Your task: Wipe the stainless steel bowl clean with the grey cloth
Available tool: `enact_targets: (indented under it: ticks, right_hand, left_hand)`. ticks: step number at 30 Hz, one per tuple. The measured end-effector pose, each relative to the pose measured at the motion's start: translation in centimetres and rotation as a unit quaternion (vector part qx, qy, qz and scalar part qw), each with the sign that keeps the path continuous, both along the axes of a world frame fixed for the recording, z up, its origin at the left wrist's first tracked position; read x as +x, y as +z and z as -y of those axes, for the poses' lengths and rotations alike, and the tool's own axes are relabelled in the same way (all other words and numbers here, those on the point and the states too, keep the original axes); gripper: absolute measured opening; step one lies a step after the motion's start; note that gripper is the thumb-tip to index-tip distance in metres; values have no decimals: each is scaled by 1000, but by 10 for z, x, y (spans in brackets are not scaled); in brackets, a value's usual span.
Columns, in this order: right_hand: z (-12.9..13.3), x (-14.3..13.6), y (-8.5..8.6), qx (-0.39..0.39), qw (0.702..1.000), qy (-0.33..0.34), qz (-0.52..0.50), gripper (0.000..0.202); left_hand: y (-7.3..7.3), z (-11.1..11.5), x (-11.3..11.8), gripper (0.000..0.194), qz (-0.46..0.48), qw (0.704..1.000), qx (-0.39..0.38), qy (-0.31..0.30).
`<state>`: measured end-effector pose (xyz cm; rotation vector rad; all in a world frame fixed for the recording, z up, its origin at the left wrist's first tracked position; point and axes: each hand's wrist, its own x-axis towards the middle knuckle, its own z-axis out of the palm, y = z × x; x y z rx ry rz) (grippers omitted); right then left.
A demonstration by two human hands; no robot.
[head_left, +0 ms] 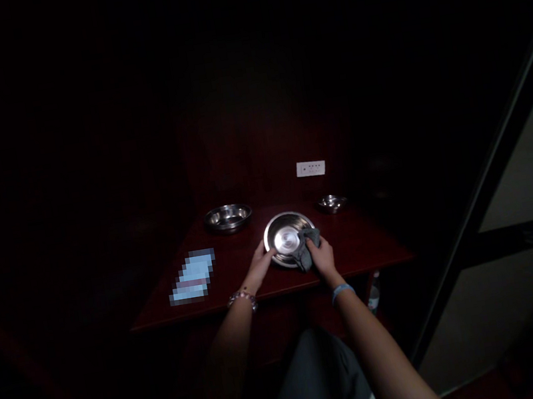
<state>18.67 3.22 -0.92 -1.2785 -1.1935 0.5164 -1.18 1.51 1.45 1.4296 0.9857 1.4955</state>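
A shiny metal bowl [287, 239] is tilted toward me above the front part of the dark red table [237, 271]. My left hand [260, 266] grips its left rim, thumb on the inner side. Bunched in my right hand [323, 256] is a grey cloth [303, 258], which lies over the bowl's lower right rim and inner wall. The fingers of both hands behind the bowl and cloth are partly hidden.
A wider metal bowl [228, 218] stands at the table's back left, a smaller metal dish [332, 203] at the back right. A pixelated flat panel [192, 276] lies on the left. A white socket plate [311, 169] is on the back wall. Below the table's right edge stands a plastic bottle [373, 295].
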Motion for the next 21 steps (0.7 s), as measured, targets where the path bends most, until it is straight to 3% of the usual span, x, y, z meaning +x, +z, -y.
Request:
enact_targets:
  ticks: [7, 21]
  right_hand:
    - [1, 0, 1, 3, 1000, 3, 6, 38]
    - [6, -1, 8, -9, 999, -32, 33, 29]
  left_hand:
    - [-1, 1, 0, 50, -14, 1000, -2, 1]
    - [-17, -15, 2, 68, -76, 997, 34, -3]
